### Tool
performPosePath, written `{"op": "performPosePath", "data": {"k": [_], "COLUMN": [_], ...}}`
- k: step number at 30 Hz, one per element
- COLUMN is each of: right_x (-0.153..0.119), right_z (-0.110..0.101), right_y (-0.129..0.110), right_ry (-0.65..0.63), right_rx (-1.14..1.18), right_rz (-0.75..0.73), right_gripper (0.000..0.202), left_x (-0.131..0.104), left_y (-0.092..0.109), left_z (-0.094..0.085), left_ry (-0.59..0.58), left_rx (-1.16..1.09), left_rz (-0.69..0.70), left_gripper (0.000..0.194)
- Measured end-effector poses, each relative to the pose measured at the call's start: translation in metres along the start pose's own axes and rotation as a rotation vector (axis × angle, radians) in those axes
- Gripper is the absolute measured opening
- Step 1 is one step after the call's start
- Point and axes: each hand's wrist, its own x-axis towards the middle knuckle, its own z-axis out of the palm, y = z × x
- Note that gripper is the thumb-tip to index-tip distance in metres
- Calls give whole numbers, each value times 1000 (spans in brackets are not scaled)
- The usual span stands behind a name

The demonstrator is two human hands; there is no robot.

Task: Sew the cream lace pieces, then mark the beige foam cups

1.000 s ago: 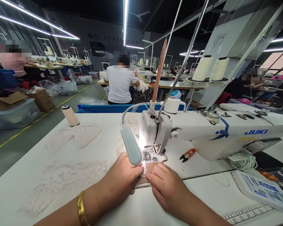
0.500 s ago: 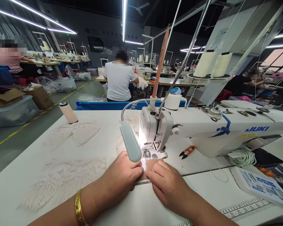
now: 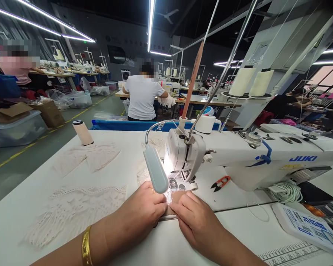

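Observation:
My left hand (image 3: 144, 207) and my right hand (image 3: 195, 214) face each other in front of the sewing machine (image 3: 183, 147). Thumbs and fingertips pinch a narrow strip of white lace fabric (image 3: 168, 197) between them, just before the presser foot area. Beneath my right fingers lies a flat brown piece (image 3: 178, 195); what it is made of I cannot tell. A grey lamp (image 3: 156, 170) on a bent neck hangs above my left knuckles and hides part of the cloth. Its light falls on the needle area.
Cream lace pieces (image 3: 80, 210) lie flat at the left, near a peach thread cone (image 3: 83, 133). Orange thread snips (image 3: 221, 183) rest right of the needle. Farther right are a cord coil (image 3: 285, 192) and a plastic case (image 3: 308, 223). A co-worker (image 3: 143, 94) sits ahead.
The view has shifted slightly, so everything sits a little lower and to the right. Both hands stay pinched on the lace at the machine, with hardly any movement.

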Motion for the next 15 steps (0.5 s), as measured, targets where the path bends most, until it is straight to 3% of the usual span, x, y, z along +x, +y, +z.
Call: {"op": "performPosePath", "data": {"k": [7,15], "right_x": [1,5], "right_z": [4,7], "right_y": [2,7], "right_ry": [22,-21], "right_rx": [-5,-4], "right_rz": [-9,87], "right_gripper": [30,33], "left_x": [-3,2], "left_y": [-2,-5], "left_z": [5,2], "left_ry": [25,5], "left_rx": [27,20], "left_rz": [-1,-91], "left_gripper": [23,23]}}
